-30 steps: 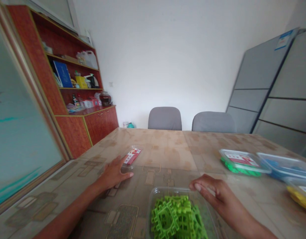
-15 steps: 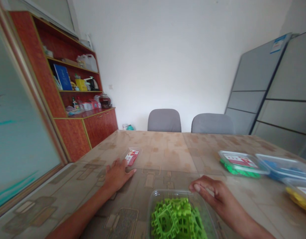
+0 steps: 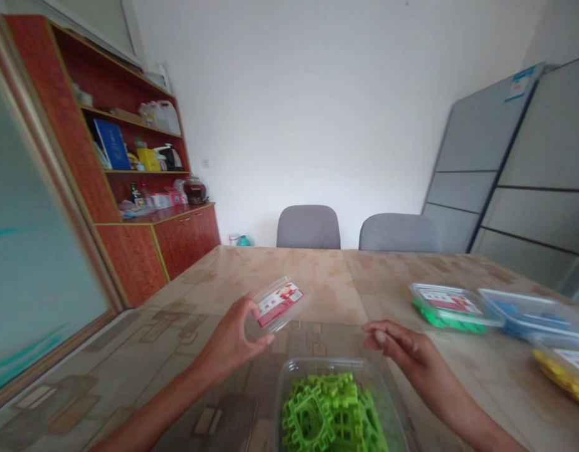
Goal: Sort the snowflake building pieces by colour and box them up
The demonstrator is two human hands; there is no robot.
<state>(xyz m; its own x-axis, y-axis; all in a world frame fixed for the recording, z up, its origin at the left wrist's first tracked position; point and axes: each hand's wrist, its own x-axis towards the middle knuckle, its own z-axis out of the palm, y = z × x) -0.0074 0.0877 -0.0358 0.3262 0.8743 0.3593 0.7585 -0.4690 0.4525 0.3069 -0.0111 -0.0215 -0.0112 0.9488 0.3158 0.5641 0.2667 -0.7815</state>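
Observation:
My left hand [image 3: 233, 336] grips a clear plastic lid [image 3: 280, 306] by its near left edge, thumb below and fingers above. The lid is tilted above the table and carries a red and white label. In front of me stands a clear plastic box [image 3: 393, 402] without a cover, holding bright green interlocking toy pieces [image 3: 336, 411] with toothed edges. My right hand [image 3: 406, 355] hovers just beyond the box's far right corner. Its fingers are curled with the thumb against them, and nothing shows in them.
On the right of the patterned table [image 3: 312, 270] are a lidded box of green pieces [image 3: 451, 307], a box of blue pieces [image 3: 534, 314] and a box of yellow pieces [image 3: 564, 370]. Two grey chairs [image 3: 308, 227] stand behind the table. A wooden cabinet [image 3: 188, 242] is at the left.
My left hand has picked the lid up from the table and brought it right, towards the box. My right hand has shifted slightly, its fingers more closed.

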